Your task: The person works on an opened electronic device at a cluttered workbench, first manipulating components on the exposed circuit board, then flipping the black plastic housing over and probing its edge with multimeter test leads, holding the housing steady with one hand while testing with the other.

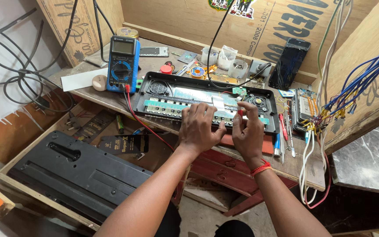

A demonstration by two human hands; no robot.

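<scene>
Your left hand (200, 127) covers the middle of the green board (172, 105) inside the open black case (207, 103). What your right hand (247, 131) pinches is too small to tell. The bottom edge cuts off both your forearms.

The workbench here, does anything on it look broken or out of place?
Yes. The long black device lies opened, its circuit boards bare under the left hand and right hand. Its black cover sits below the bench. A phone at the right is stripped open, and blue wires hang loose.
</scene>
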